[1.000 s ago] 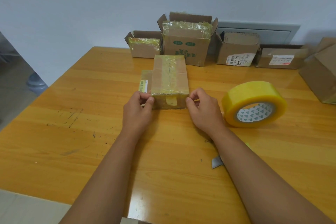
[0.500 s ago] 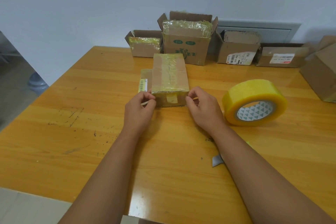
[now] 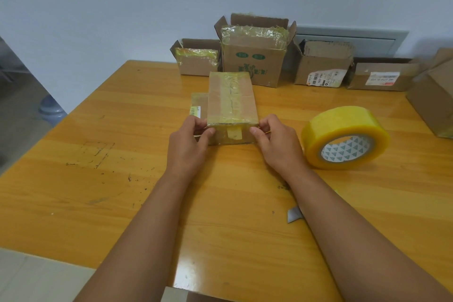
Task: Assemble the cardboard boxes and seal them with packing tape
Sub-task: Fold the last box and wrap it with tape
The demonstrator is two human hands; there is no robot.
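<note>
- As both my hands are on it, the small cardboard box (image 3: 231, 103) lies in the middle of the table (image 3: 98, 179), closer to its far edge, with tape along its top.
- My left hand (image 3: 187, 148) pinches its near left corner and my right hand (image 3: 278, 144) pinches its near right corner, fingers curled on it.
- I judge the box light and stiff, but the taped faces are smooth, maybe slippery, so I would grip the corners and edges.
- The tape roll (image 3: 344, 137) lies near the table's right edge.
</note>
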